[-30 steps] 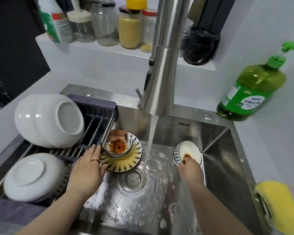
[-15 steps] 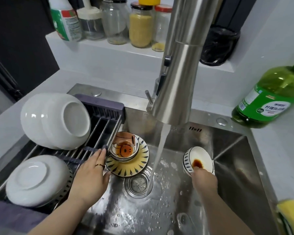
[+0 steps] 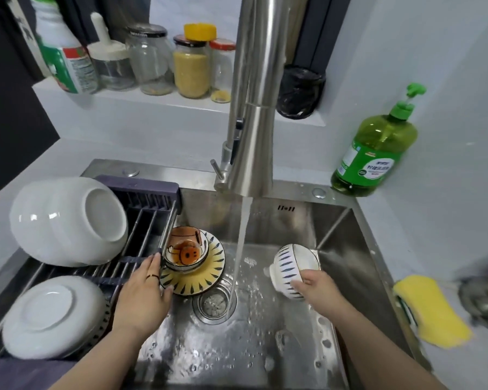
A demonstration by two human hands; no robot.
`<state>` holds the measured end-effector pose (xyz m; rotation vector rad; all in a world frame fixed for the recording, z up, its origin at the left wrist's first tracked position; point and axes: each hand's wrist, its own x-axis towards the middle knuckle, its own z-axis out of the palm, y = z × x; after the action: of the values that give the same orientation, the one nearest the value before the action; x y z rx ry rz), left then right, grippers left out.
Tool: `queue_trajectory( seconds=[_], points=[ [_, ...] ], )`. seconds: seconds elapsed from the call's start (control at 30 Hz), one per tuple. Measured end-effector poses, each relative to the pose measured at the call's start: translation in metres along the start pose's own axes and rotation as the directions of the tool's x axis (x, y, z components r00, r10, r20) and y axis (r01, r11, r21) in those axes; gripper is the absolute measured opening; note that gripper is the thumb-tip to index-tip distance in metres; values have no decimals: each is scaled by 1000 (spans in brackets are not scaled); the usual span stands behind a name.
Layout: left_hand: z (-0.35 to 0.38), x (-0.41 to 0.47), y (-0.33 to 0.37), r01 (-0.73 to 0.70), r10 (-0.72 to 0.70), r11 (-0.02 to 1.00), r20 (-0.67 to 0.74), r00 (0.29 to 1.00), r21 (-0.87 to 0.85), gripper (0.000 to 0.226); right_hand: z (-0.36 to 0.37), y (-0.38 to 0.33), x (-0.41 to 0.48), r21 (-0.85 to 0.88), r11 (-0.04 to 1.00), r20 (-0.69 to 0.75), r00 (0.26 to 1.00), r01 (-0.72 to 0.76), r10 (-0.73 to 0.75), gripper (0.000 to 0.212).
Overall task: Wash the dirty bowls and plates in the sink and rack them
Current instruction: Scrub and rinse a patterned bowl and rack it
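Note:
My right hand [image 3: 317, 289] grips a small white bowl with blue dashes [image 3: 290, 267], lifted and tipped away from me, just right of the running water stream [image 3: 241, 246]. My left hand [image 3: 144, 288] rests with straight fingers on the rim of a yellow striped plate [image 3: 206, 280] at the sink's left side. Two small orange-patterned bowls [image 3: 186, 251] sit stacked on that plate. The steel sink [image 3: 265, 347] is wet. In the dark drying rack [image 3: 141, 220] on the left lie white bowls [image 3: 68, 220] on their side and an upturned white dish [image 3: 51, 316].
The steel faucet [image 3: 254, 114] rises over the sink's middle. A green dish soap bottle [image 3: 375, 153] stands at the back right. A yellow sponge [image 3: 428, 313] lies on the right counter. Several jars [image 3: 192, 66] line the shelf behind. The drain [image 3: 212, 305] sits centre.
My right hand has lifted the blue-dashed bowl and turned it so its outside faces me; before, its stained inside showed. My left hand stays at the plate's rim. The view shifted.

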<state>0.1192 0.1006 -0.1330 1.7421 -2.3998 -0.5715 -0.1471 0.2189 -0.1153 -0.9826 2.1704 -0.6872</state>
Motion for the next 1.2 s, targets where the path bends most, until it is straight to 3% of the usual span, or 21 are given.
queue_trajectory(
  seconds=[0.07,0.13,0.27,0.43,0.53,0.6,0.7,0.77,0.83,0.87,1.0,1.1,1.2],
  points=[
    [-2,-1,1,0,0,1000,-1,1000,-6,69,-1,-4,-18,409,900,138,985,-151,103,24],
    [-1,-1,1,5,-5,1000,0,1000,-25,69,2,0,-27,623,723,279,948,-298,151,16],
    [-1,0,-2,4,-3,996,6,1000,-86,69,7,-3,-46,759,520,377,915,-393,141,21],
    [-4,-3,-3,12,-14,983,-14,1000,-181,59,14,-2,-55,767,501,372,914,-400,159,21],
    [-9,-15,4,-79,40,960,-148,988,-267,36,11,-2,-61,689,639,350,929,-342,120,20],
    [-17,-37,24,-158,121,907,-118,986,-390,25,6,-3,-66,595,763,320,945,-251,62,22],
    [-20,-68,67,-42,209,805,217,953,-592,23,3,-8,-73,364,929,236,972,-74,-15,24],
    [-18,-78,94,208,191,687,449,873,-697,22,4,-9,-79,146,985,161,980,92,-115,20],
    [-16,-80,115,506,166,469,635,755,-724,25,3,-8,-88,-132,964,116,970,230,-215,15],
    [-14,-80,122,579,154,391,671,725,-715,27,2,-9,-93,-265,921,110,958,284,-263,15],
    [3,-79,139,650,80,255,685,724,-716,27,-5,-6,-104,-571,704,199,903,422,-380,29],
    [15,-80,142,636,41,220,658,752,-740,23,-7,-3,-104,-597,647,282,879,475,-385,36],
    [22,-81,144,656,57,147,668,742,-740,20,-25,6,-104,-392,818,175,907,421,-383,64]
  ],
)
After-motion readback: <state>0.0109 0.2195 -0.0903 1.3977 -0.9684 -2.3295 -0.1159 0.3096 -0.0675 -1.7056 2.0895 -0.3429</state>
